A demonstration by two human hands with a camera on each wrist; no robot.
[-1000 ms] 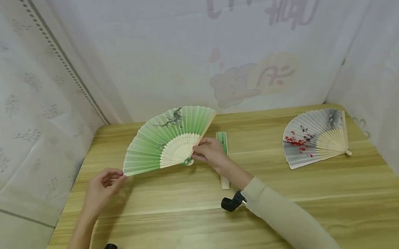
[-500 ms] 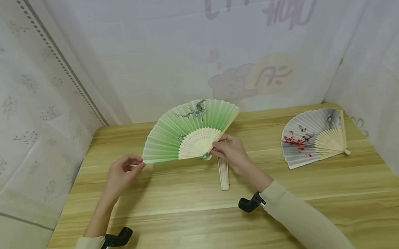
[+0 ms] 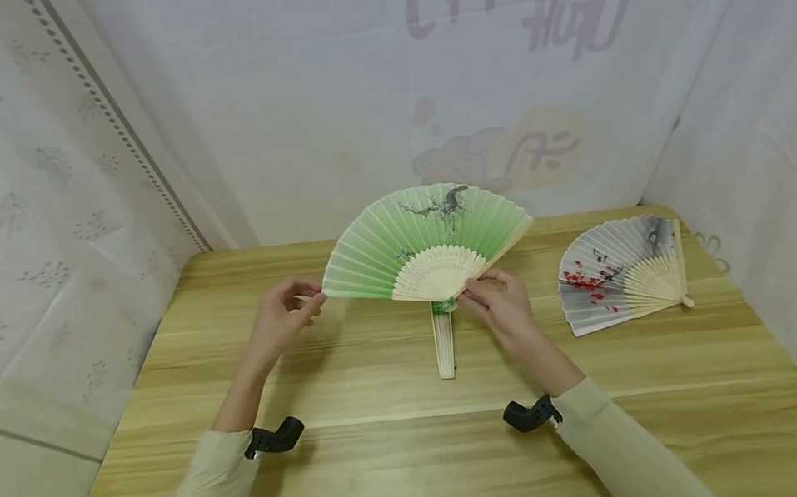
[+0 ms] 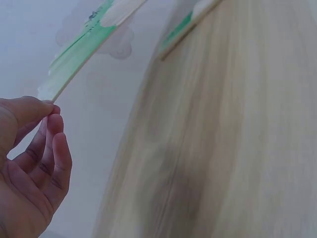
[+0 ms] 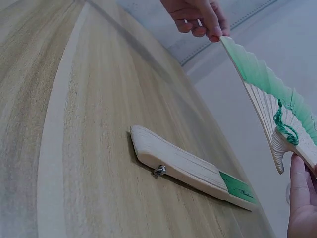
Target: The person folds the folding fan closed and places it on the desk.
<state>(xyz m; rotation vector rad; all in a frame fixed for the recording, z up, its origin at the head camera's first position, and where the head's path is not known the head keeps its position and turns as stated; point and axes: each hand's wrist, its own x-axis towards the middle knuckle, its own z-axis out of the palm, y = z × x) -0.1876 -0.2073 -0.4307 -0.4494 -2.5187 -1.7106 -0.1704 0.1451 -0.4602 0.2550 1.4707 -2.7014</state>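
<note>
A green folding fan point(image 3: 369, 252), spread wide with a dark bird and branch pattern, is held up above the table between both hands. At its left corner, my left hand point(image 3: 280, 323) pinches the leaf's tip between thumb and forefinger. My right hand point(image 3: 505, 310) grips the right guard stick near the pivot, where a green cord point(image 5: 285, 124) hangs. Beneath the raised fan lies a folded fan point(image 5: 188, 168) with pale ribs and a green leaf, partly hidden in the head view. Off to the right, a grey fan point(image 3: 599, 281) with red blossoms lies spread on the table.
The wooden table point(image 3: 397, 467) meets a pale printed curtain point(image 3: 316, 83) at its back edge. More patterned cloth hangs along the left and right sides. A black wrist camera point(image 3: 275, 437) sits on the left forearm, another black camera point(image 3: 530, 414) on the right.
Both hands have carried the spread green fan to the right and slightly upward, so it now passes over the folded fan. The grey fan stays in place on the table.
</note>
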